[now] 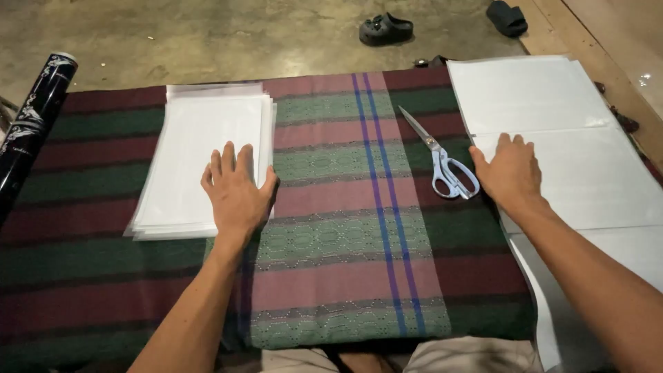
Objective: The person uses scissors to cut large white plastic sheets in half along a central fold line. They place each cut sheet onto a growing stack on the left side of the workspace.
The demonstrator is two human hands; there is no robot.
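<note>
My left hand (237, 191) lies flat, fingers spread, on the near right corner of a stack of white sheets (193, 131) on a striped green, maroon and blue cloth (345, 228). My right hand (510, 173) rests palm down on the left edge of a large white sheet (594, 173) at the right. A pair of scissors (442, 162) with pale handles lies shut on the cloth, just left of my right hand. Neither hand grips anything.
A dark patterned roll (31, 114) lies along the cloth's left edge. More white sheets (521, 90) lie at the back right. Beyond the cloth, a dark sandal (385, 29) and another (506, 17) sit on the concrete floor. A wooden board (601, 41) runs along the right.
</note>
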